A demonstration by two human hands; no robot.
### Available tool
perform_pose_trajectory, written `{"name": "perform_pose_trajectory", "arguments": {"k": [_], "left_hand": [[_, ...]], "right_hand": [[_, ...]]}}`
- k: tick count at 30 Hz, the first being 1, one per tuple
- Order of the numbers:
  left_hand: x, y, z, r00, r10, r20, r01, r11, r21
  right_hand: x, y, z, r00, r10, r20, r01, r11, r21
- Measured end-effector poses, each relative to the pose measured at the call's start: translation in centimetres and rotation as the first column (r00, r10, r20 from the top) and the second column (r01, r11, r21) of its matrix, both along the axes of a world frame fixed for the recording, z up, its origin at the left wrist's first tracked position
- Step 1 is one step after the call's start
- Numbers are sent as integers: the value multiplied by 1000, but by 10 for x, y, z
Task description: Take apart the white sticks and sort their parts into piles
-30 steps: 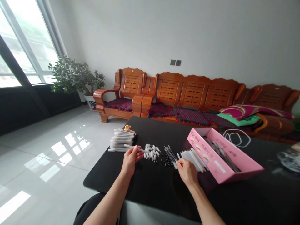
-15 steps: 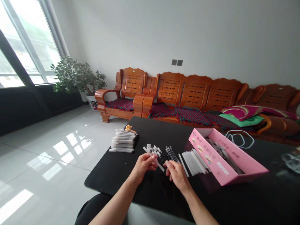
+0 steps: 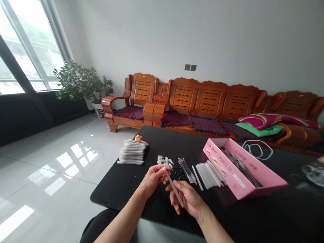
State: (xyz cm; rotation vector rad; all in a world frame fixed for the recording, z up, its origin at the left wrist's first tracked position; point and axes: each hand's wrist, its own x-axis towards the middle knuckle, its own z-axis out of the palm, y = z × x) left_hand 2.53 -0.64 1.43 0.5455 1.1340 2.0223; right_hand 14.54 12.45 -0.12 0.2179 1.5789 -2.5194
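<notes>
Head view | my left hand (image 3: 154, 179) pinches a frosted-white plastic tube (image 3: 174, 189) | right hand (image 3: 188, 196), fingers curled behind it; grip, I can't tell | pink cardboard box (image 3: 224, 168), two o'clock

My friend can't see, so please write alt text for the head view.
A person's left hand pinches a slim pale tube, the right hand against its lower part, above a black table. On it lie a stack of pale sticks, small white pieces, dark rods, a row of pale tubes and a pink box.

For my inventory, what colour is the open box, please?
The box is pink, in the head view.
</notes>
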Motion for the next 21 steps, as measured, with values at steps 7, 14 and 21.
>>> {"name": "perform_pose_trajectory", "arguments": {"k": [7,14,21], "left_hand": [[6,3,-3,998,-3,-59,2,1000,-20],[4,6,-9,982,165,-96,-176,978,-115],[7,7,-5,989,101,-111,-109,991,-75]], "right_hand": [[-1,-3,-2,1000,3,26,-1,996,-90],[-2,-5,18,977,-165,-131,210,811,545],[3,-5,19,965,-193,-178,263,687,677]]}}
